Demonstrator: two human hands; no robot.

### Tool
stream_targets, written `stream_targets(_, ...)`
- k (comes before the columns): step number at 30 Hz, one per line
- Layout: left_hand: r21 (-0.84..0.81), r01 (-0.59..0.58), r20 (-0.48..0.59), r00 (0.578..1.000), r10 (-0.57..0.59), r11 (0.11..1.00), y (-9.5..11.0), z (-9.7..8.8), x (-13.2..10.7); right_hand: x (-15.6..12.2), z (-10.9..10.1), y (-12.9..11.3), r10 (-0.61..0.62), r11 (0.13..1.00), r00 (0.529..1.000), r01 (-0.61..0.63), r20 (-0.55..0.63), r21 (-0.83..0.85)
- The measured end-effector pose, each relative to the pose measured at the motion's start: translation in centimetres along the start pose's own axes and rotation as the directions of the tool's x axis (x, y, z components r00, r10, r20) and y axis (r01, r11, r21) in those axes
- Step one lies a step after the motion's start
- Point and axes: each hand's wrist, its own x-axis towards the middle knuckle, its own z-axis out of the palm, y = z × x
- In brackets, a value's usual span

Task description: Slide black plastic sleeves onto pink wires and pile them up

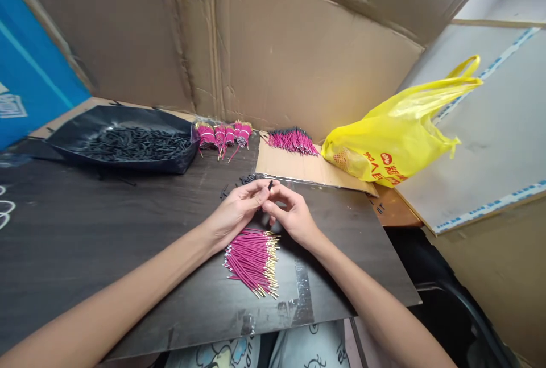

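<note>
My left hand (239, 209) is closed, its thumb and forefinger pinching a small black sleeve (270, 185) that pokes up between the fingertips. Against it, my right hand (294, 217) is closed too, thumb and fingers drawn together; whatever they grip is hidden. Just below both hands, a loose pile of magenta wires (251, 260) with gold and silver metal ends lies on the dark table (179, 277). Beyond my left fingers are several loose black sleeves (247, 179), partly covered by the hand.
A black bag (166, 164) full of black sleeves lies at the back left. Bundled magenta wires (207, 136) sit beside it. Wires with black ends (294, 140) rest on a cardboard sheet (290, 169), next to a yellow plastic bag (384, 129). Cardboard walls (307, 55) stand behind.
</note>
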Motion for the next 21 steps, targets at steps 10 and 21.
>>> stream_targets(10,-0.079,0.025,-0.052,0.998,-0.029,0.997,-0.6,0.1,-0.2,0.1,-0.6,0.0,-0.049,0.978,0.998,0.039,-0.044,-0.207)
stream_targets(21,0.564,-0.202,-0.030,0.964,0.264,0.800,-0.9,-1.8,0.3,9.4,-14.7,-3.5,-0.115,0.640,0.889,-0.275,-0.443,-0.717)
